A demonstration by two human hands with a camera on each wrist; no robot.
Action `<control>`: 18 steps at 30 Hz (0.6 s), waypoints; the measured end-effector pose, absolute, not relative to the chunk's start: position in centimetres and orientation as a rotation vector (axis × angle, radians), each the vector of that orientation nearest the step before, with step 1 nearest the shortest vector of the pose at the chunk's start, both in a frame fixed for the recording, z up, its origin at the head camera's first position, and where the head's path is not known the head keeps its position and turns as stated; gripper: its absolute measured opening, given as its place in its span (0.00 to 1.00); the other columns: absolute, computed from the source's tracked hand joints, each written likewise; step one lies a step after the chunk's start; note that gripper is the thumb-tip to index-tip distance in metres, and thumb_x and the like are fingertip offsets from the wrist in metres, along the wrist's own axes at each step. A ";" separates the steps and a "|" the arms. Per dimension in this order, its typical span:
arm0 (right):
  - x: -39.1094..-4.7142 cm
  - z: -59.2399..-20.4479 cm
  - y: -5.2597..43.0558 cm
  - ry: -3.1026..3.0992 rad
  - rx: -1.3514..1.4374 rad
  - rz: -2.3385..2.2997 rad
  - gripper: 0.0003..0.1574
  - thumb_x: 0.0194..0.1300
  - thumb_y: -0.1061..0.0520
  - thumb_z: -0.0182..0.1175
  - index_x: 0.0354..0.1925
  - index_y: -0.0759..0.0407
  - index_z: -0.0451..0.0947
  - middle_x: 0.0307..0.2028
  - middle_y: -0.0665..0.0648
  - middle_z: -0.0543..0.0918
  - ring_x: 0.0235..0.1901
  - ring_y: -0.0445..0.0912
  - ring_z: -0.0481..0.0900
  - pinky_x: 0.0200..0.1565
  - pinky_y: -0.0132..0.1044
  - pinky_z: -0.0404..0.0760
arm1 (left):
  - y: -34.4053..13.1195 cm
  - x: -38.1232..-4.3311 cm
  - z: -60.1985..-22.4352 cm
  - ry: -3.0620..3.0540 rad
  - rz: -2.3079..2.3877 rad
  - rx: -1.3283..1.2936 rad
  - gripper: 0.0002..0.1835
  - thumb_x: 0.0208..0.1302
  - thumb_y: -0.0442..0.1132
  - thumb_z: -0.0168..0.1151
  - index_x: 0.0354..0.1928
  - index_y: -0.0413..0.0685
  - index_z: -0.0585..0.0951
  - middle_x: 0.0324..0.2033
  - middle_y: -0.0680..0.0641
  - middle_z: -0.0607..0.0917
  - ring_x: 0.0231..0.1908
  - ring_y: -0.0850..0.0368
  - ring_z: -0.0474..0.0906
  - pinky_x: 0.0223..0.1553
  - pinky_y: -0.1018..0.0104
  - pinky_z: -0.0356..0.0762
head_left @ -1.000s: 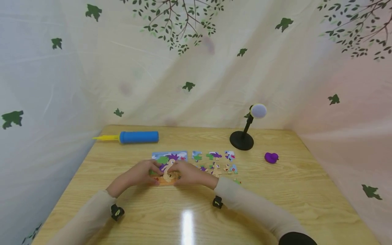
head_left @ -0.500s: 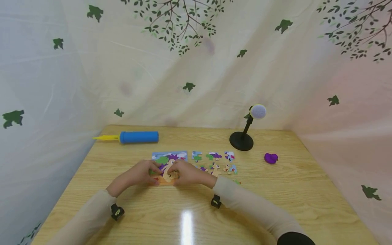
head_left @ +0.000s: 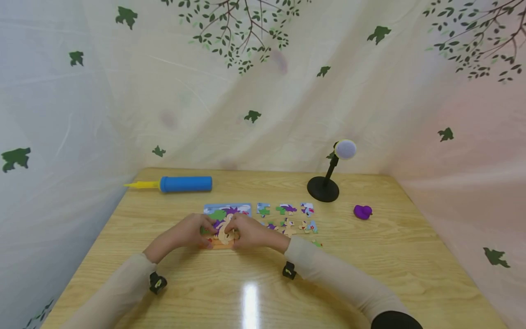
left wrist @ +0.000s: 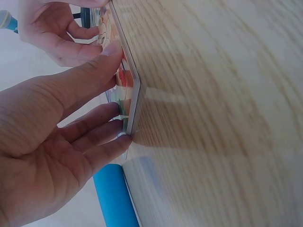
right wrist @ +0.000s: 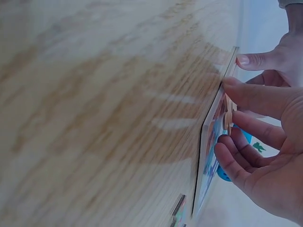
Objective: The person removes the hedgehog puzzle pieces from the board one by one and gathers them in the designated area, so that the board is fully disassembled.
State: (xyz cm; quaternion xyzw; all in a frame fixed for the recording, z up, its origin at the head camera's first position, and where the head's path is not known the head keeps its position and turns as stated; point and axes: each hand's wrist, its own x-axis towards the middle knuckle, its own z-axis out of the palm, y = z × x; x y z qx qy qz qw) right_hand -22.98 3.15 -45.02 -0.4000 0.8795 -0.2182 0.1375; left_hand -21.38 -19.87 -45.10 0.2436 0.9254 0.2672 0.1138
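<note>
A flat jigsaw board (head_left: pixel 227 207) with a purple-haired cartoon character lies on the wooden table. My left hand (head_left: pixel 190 231) rests at its left side; in the left wrist view the thumb touches the near edge and the nearly straight fingers touch the left edge. On the board's right part, my right hand (head_left: pixel 254 232) has its thumb at the near edge and its fingers bent over a small raised puzzle piece (right wrist: pixel 228 119), which it seems to pinch. The fingers partly hide the picture. Loose puzzle pieces (head_left: pixel 286 209) lie in rows to the right.
A blue hand pump (head_left: pixel 186 184) with a yellow nozzle lies at the back left. At the back right stands a toy microphone on a black stand (head_left: pixel 323 188), with a purple rubber duck (head_left: pixel 363 212) further right. Printed fabric surrounds the table (head_left: pixel 197 292).
Both hands stay at the board with only slight finger movement. The small piece under my right fingers seems to sit a little flatter than before. The loose pieces have not moved.
</note>
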 end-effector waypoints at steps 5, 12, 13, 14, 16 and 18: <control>-22.9 -44.9 3.2 2.543 -1.158 -0.660 0.26 0.55 0.60 0.77 0.53 0.61 0.85 0.46 0.55 0.78 0.39 0.39 0.72 0.40 0.24 0.74 | -19.9 -21.5 -45.1 2.715 0.777 0.715 0.18 0.51 0.39 0.81 0.45 0.43 0.90 0.57 0.35 0.85 0.60 0.33 0.79 0.63 0.39 0.75; -22.9 -44.6 3.1 2.537 -1.184 -0.681 0.26 0.55 0.60 0.78 0.52 0.62 0.85 0.46 0.55 0.77 0.39 0.41 0.73 0.39 0.23 0.74 | -20.0 -21.6 -45.0 2.714 0.763 0.684 0.17 0.51 0.40 0.81 0.45 0.44 0.90 0.58 0.36 0.85 0.61 0.34 0.78 0.64 0.39 0.74; -22.9 -44.6 3.1 2.538 -1.184 -0.675 0.26 0.55 0.60 0.78 0.52 0.62 0.85 0.46 0.55 0.77 0.39 0.41 0.73 0.39 0.23 0.74 | -20.0 -21.6 -45.0 2.714 0.762 0.683 0.17 0.51 0.40 0.81 0.45 0.45 0.90 0.58 0.37 0.85 0.61 0.34 0.78 0.64 0.39 0.74; -22.9 -44.5 3.1 2.541 -1.183 -0.669 0.26 0.55 0.60 0.78 0.52 0.62 0.85 0.45 0.54 0.77 0.39 0.40 0.73 0.39 0.24 0.74 | -20.0 -21.6 -45.0 2.713 0.763 0.681 0.17 0.52 0.40 0.81 0.45 0.45 0.90 0.58 0.37 0.85 0.61 0.34 0.78 0.64 0.39 0.74; -22.9 -44.6 3.1 2.549 -1.182 -0.650 0.25 0.55 0.59 0.78 0.52 0.61 0.85 0.45 0.53 0.77 0.38 0.39 0.72 0.40 0.23 0.74 | -20.0 -21.6 -45.1 2.711 0.766 0.679 0.17 0.52 0.40 0.81 0.45 0.45 0.90 0.58 0.36 0.85 0.61 0.34 0.78 0.64 0.39 0.74; -22.9 -44.6 3.1 2.554 -1.187 -0.639 0.25 0.55 0.59 0.78 0.52 0.61 0.86 0.44 0.53 0.77 0.38 0.38 0.71 0.40 0.23 0.74 | -20.0 -21.6 -45.1 2.711 0.762 0.680 0.17 0.52 0.40 0.80 0.45 0.46 0.91 0.58 0.36 0.85 0.61 0.34 0.78 0.64 0.39 0.75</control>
